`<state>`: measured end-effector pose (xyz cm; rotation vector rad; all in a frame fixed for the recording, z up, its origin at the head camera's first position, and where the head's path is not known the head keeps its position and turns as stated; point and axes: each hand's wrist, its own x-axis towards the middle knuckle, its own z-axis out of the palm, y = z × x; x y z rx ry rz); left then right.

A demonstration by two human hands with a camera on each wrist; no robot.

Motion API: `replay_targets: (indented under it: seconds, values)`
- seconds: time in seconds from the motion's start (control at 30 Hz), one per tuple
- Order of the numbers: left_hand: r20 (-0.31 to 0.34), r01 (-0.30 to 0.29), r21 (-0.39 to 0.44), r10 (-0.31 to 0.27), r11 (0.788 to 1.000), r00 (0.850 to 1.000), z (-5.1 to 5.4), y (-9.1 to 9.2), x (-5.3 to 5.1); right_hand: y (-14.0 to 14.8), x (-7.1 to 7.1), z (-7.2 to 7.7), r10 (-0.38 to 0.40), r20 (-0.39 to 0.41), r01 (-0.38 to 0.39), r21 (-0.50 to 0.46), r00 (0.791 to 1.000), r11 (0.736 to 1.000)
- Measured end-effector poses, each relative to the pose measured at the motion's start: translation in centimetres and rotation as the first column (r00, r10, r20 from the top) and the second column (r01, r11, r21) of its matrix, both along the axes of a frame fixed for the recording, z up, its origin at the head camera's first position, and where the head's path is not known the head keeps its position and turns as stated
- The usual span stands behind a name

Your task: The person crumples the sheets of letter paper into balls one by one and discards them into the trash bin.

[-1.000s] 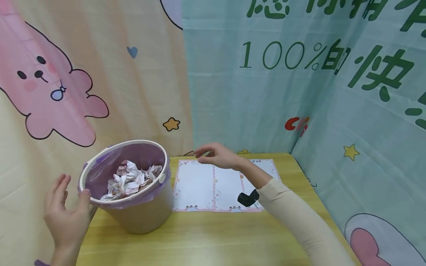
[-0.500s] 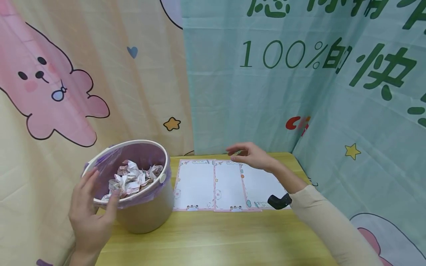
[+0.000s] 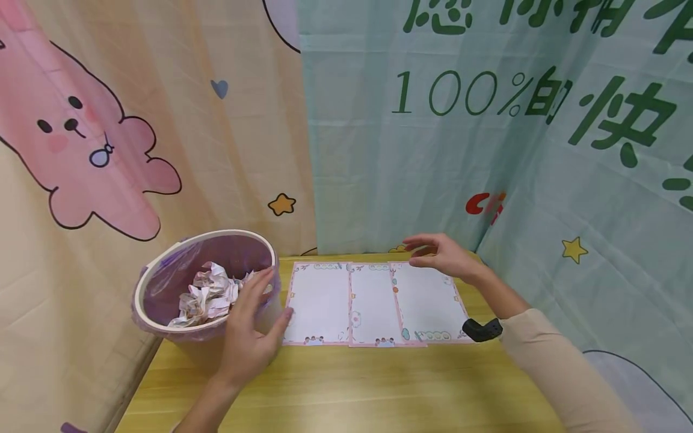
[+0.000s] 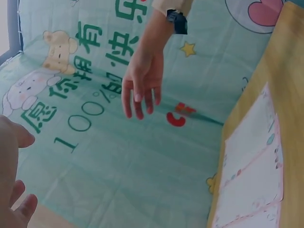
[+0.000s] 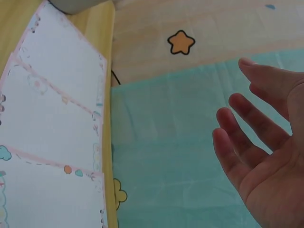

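Note:
My left hand [image 3: 250, 340] is in front of the trash bin's right side in the head view, its fingers apart and holding nothing. Behind it stands the beige trash bin [image 3: 201, 349], lined with a purple bag [image 3: 168, 288] and holding crumpled paper [image 3: 211, 294]. Over the far end of the paper sheets hovers my right hand [image 3: 446, 257], fingers loosely bent and nothing between them. Beneath it several decorated sheets [image 3: 428, 307] lie side by side, partly overlapping. In the right wrist view the right hand [image 5: 270, 156] has its fingers spread, apart from the sheets [image 5: 52, 123].
The yellow wooden table [image 3: 368, 391] bears the bin at its left and the sheets toward its back edge. A cream curtain [image 3: 238, 150] hangs on the left, and a teal curtain [image 3: 379, 162] with green lettering closes off the back and right.
My left hand has moved right, from beside the bin's left rim to in front of its right side. The right hand has moved right across the sheets. The bin and sheets stay put.

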<state>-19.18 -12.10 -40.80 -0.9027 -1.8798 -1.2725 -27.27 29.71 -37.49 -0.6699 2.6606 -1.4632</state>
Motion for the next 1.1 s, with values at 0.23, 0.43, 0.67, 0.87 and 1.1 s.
replay_targets:
  seconds: [0.23, 0.43, 0.67, 0.87, 1.1]
  values:
    - [0.118, 0.110, -0.043, -0.105, 0.993, 0.987, -3.2, 5.2, -1.8, 3.0, -0.9, -1.6, -0.090, 0.032, 0.090, 0.003, 0.995, 0.996]
    - [0.261, 0.152, -0.078, -0.127, 0.985, 0.957, -6.7, 9.2, -3.5, 5.0, -2.1, -3.8, -0.163, 0.066, 0.162, 0.024, 0.984, 0.987]
    - [0.379, 0.212, -0.109, -0.157, 0.971, 0.912, -10.0, 13.1, -4.7, 7.5, -2.7, -7.1, -0.285, 0.139, 0.278, 0.067, 0.948, 0.958]
    - [0.451, 0.242, -0.136, -0.158, 0.961, 0.879, -12.2, 15.9, -5.6, 9.9, -2.9, -10.5, -0.355, 0.204, 0.351, 0.056, 0.912, 0.935]
    - [0.478, 0.248, -0.176, -0.137, 0.953, 0.867, -15.1, 18.6, -5.8, 11.4, -1.7, -15.0, -0.442, 0.240, 0.437, 0.078, 0.864, 0.896]
